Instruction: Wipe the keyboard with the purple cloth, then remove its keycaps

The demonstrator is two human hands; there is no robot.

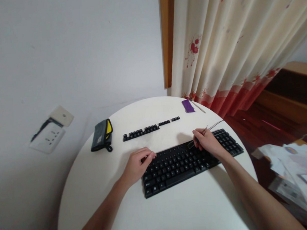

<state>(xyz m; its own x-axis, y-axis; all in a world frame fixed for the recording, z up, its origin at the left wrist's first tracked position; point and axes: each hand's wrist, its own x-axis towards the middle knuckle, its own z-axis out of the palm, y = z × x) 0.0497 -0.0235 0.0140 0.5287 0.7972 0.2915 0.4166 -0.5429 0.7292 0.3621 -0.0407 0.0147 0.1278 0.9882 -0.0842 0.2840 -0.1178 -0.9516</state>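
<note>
A black keyboard lies tilted on the white round table. My left hand is at its upper left corner, fingers curled together and touching the edge. Over the keyboard's top right part, my right hand is closed around a thin wire keycap puller; its loop points down at the top row and wire ends stick out above the fingers. The palm hides some keys. Keycaps are off along the top row. Behind the keyboard, loose black keycaps stand in a broken line.
On the table a grey and yellow pouch stands at the left. A purple cloth and a thin stick lie at the back right. The keyboard cable runs off the right edge. Papers are piled beyond.
</note>
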